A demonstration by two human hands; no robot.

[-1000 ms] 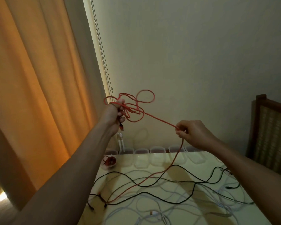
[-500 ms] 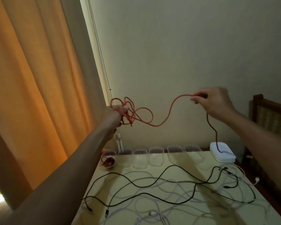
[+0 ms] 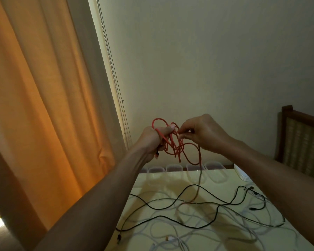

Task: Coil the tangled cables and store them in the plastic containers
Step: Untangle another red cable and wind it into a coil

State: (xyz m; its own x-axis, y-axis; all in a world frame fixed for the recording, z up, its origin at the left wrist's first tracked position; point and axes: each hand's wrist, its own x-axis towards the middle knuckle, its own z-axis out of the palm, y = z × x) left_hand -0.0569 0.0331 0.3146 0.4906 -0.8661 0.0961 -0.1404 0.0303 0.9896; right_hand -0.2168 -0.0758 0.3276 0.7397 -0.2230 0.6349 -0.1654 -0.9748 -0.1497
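Note:
A red cable [image 3: 178, 149] hangs in loose loops above the table, raised in front of the wall. My left hand [image 3: 152, 138] is closed around the bundle of loops. My right hand [image 3: 201, 133] pinches a strand of the same cable right beside the left thumb. One red strand [image 3: 199, 178] drops from the loops down to the table. A row of clear plastic containers [image 3: 194, 169] lines the table's far edge. A black cable [image 3: 187, 189] and several white cables [image 3: 243, 230] lie tangled on the yellow table [image 3: 225, 180].
An orange curtain [image 3: 43, 105] hangs at the left, close to my left arm. A wooden chair back [image 3: 303, 140] stands at the right. A stack of white lids [image 3: 243, 175] sits at the table's far right corner, partly hidden by my right arm.
My right hand has come in from far out on the right to meet my left hand, bringing the stretched red strand into the bundle as a new loop.

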